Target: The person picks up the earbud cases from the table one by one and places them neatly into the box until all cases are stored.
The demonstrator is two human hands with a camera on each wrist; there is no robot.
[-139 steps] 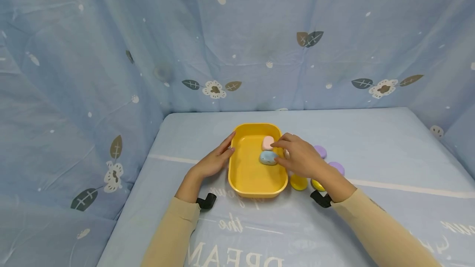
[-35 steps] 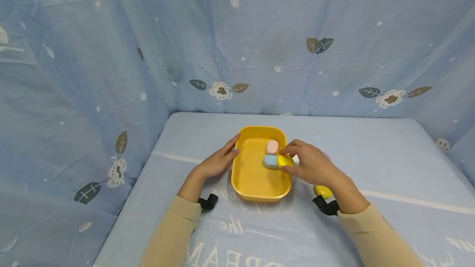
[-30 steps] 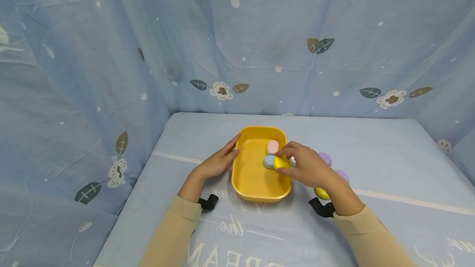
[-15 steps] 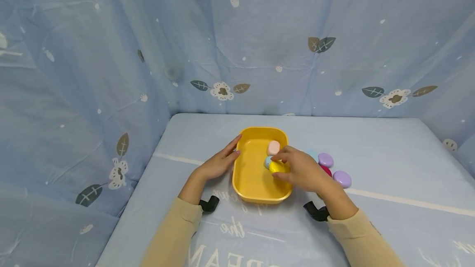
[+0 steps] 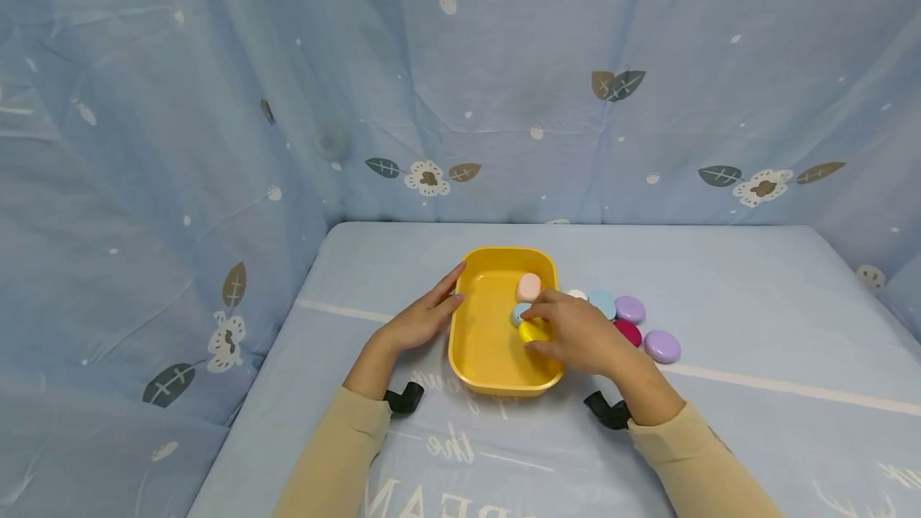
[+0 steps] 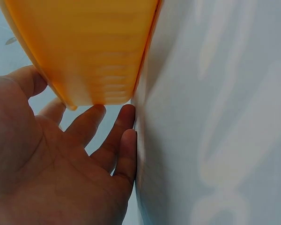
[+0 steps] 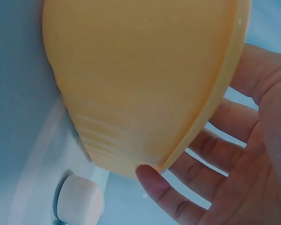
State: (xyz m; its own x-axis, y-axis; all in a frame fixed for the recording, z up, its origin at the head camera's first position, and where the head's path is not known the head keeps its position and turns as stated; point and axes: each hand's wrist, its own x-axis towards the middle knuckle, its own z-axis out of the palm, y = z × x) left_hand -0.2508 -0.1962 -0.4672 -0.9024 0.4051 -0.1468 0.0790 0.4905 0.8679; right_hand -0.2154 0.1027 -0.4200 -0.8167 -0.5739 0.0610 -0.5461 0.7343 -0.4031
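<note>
A yellow plastic tray [image 5: 478, 342] stands on the cloth-covered table. My left hand [image 5: 417, 316] touches its left wall with extended fingers; the left wrist view shows fingertips [image 6: 97, 110] at the tray's end. Inside the tray, my right hand [image 5: 576, 334] pinches a smooth, rounded yellow pebble-like piece [image 5: 532, 332] between thumb and fingers. Right beside it sits a light blue piece [image 5: 519, 314], partly covered by the fingers and the yellow piece. Behind that lies a pale pink piece [image 5: 528, 287]. The tray wall hides the right hand's pinch in the right wrist view.
Right of the tray lie more rounded pieces: a light blue one [image 5: 603, 304], two purple ones, the nearer [image 5: 662, 347] apart from the rest, and a red one [image 5: 627, 332]. A white piece [image 7: 79, 200] stands close to the tray. A patterned curtain [image 5: 504, 102] hangs behind.
My right hand held the light blue piece at first, then brought the yellow piece over the tray's right rim. It has since moved left and nearer. The left hand stays at the tray.
</note>
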